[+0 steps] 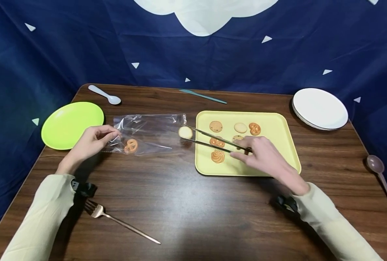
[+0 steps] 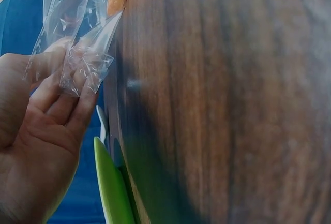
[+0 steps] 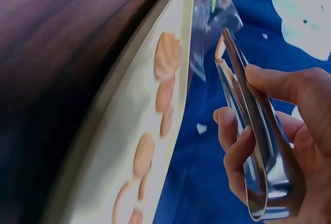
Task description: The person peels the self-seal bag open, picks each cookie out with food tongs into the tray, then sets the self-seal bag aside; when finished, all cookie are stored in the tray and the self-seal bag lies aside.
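Observation:
My right hand (image 1: 262, 154) grips metal tongs (image 3: 256, 131), whose tips pinch a pale round cookie (image 1: 185, 132) beside the tray's left edge, at the open end of a clear plastic bag (image 1: 147, 125). With finger and thumb, my left hand (image 1: 93, 141) pinches the bag's left end. A pretzel-shaped cookie (image 1: 131, 146) lies inside the bag, near those fingers. Under the right hand, the yellow tray (image 1: 279, 145) bears several cookies, among them a swirled one (image 1: 217, 156), an oval one (image 1: 240, 127) and another pretzel-shaped one (image 1: 254, 129). The hand and tongs partly cover some of them.
A green plate (image 1: 69, 123) stands at the left, a white spoon (image 1: 105, 95) behind it. At the back lies a teal knife (image 1: 204, 96). White dishes (image 1: 320, 108) sit at the back right, a brown spoon (image 1: 381, 177) at the right edge, a fork (image 1: 121, 223) in front.

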Tool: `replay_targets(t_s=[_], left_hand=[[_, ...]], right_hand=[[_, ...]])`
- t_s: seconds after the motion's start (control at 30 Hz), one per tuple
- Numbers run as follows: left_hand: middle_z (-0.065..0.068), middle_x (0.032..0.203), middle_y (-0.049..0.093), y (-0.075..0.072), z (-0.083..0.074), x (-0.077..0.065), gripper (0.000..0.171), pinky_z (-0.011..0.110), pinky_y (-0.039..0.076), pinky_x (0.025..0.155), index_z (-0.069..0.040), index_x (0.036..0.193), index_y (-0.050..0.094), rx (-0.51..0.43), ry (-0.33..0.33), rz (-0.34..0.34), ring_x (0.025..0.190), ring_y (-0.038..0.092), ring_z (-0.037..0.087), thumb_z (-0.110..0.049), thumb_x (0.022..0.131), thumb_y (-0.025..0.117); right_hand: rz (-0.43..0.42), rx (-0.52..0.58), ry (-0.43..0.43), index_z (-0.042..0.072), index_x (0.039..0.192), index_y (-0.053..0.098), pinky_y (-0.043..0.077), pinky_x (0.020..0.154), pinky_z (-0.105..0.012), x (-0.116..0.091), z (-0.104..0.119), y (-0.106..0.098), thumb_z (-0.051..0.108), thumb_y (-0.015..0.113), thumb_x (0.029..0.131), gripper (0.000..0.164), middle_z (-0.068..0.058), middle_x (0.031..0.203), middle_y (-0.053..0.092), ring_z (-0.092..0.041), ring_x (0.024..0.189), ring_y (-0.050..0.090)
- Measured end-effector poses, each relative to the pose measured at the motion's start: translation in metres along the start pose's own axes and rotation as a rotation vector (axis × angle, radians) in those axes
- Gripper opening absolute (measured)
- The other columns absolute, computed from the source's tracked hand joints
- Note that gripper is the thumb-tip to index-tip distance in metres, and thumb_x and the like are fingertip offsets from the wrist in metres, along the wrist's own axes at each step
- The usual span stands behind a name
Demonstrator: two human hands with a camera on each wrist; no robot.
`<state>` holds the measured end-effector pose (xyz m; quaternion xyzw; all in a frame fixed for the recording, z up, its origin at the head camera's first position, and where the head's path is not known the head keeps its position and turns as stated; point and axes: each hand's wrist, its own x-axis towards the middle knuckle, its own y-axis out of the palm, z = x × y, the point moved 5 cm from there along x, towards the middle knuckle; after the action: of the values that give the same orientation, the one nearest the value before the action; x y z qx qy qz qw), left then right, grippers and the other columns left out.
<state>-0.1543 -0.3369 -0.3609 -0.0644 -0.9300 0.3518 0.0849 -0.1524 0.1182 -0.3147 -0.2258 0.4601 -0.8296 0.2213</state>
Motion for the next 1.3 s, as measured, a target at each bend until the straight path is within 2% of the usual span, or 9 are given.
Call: replay_targets(t_s=[0.13, 0.33, 0.5, 0.63, 0.77, 0.93, 1.17, 1.3], left_hand=[[0.008, 0.082, 0.065, 0.0, 0.001, 0.001, 0.013, 0.021, 0.036, 0.058, -0.005, 0.094, 0.07, 0.006, 0.015, -0.004, 0.068, 0.049, 0.013, -0.007, 0.094, 0.057], [0.006, 0.083, 0.066, -0.001, 0.002, 0.001, 0.013, 0.02, 0.036, 0.06, -0.004, 0.094, 0.069, 0.025, 0.021, -0.013, 0.069, 0.05, 0.014, -0.007, 0.094, 0.056], [0.006, 0.084, 0.066, -0.002, 0.003, 0.001, 0.013, 0.019, 0.037, 0.061, -0.005, 0.093, 0.069, 0.036, 0.009, -0.017, 0.07, 0.05, 0.013, -0.007, 0.095, 0.056], [0.006, 0.084, 0.066, -0.002, 0.001, 0.001, 0.014, 0.018, 0.037, 0.062, -0.005, 0.093, 0.069, 0.042, -0.005, -0.018, 0.07, 0.051, 0.011, -0.008, 0.095, 0.056], [0.006, 0.084, 0.067, -0.001, 0.001, 0.001, 0.014, 0.018, 0.037, 0.063, -0.005, 0.093, 0.069, 0.042, -0.006, -0.018, 0.071, 0.052, 0.011, -0.009, 0.095, 0.056], [0.007, 0.084, 0.066, -0.001, 0.001, 0.001, 0.014, 0.019, 0.036, 0.061, -0.005, 0.093, 0.069, 0.042, -0.011, -0.016, 0.07, 0.051, 0.012, -0.009, 0.095, 0.056], [0.006, 0.085, 0.066, -0.001, 0.002, 0.001, 0.013, 0.021, 0.035, 0.059, -0.007, 0.096, 0.07, 0.045, -0.023, -0.008, 0.069, 0.049, 0.014, -0.009, 0.094, 0.057], [0.007, 0.087, 0.066, 0.0, 0.002, 0.001, 0.013, 0.021, 0.035, 0.059, -0.007, 0.097, 0.07, 0.042, -0.036, -0.002, 0.069, 0.049, 0.012, -0.009, 0.094, 0.058]], right_hand=[[-0.027, -0.002, 0.019, 0.007, 0.105, 0.072, 0.041, 0.054, -0.028, -0.03, -0.015, -0.015, 0.027, 0.074, 0.082, 0.03, 0.003, 0.084, 0.067, -0.011, 0.063, 0.051], [-0.057, -0.071, 0.046, 0.011, 0.101, 0.072, 0.042, 0.059, -0.024, -0.071, -0.031, -0.034, 0.023, 0.076, 0.08, 0.024, 0.012, 0.08, 0.063, -0.005, 0.066, 0.052], [-0.058, -0.091, 0.076, 0.011, 0.103, 0.072, 0.042, 0.062, -0.019, -0.097, -0.04, -0.044, 0.022, 0.079, 0.077, 0.029, 0.007, 0.088, 0.068, -0.005, 0.071, 0.058], [-0.058, -0.112, 0.089, 0.014, 0.103, 0.072, 0.041, 0.061, -0.018, -0.112, -0.047, -0.049, 0.022, 0.08, 0.075, 0.03, 0.004, 0.092, 0.07, -0.004, 0.067, 0.055], [-0.057, -0.143, 0.102, 0.016, 0.101, 0.073, 0.041, 0.056, -0.026, -0.12, -0.051, -0.052, 0.022, 0.082, 0.073, 0.03, 0.005, 0.087, 0.069, -0.004, 0.06, 0.048], [-0.029, -0.167, 0.134, 0.018, 0.102, 0.072, 0.044, 0.057, -0.037, -0.122, -0.053, -0.049, 0.026, 0.081, 0.074, 0.031, 0.008, 0.086, 0.068, -0.005, 0.065, 0.053], [0.027, -0.161, 0.182, 0.017, 0.099, 0.068, 0.036, 0.049, -0.026, -0.119, -0.053, -0.054, 0.031, 0.081, 0.074, 0.031, 0.016, 0.067, 0.053, 0.001, 0.057, 0.045], [0.04, -0.105, 0.166, 0.016, 0.1, 0.068, 0.039, 0.053, -0.024, -0.109, -0.05, -0.059, 0.028, 0.08, 0.075, 0.03, 0.013, 0.075, 0.059, -0.001, 0.061, 0.048]])
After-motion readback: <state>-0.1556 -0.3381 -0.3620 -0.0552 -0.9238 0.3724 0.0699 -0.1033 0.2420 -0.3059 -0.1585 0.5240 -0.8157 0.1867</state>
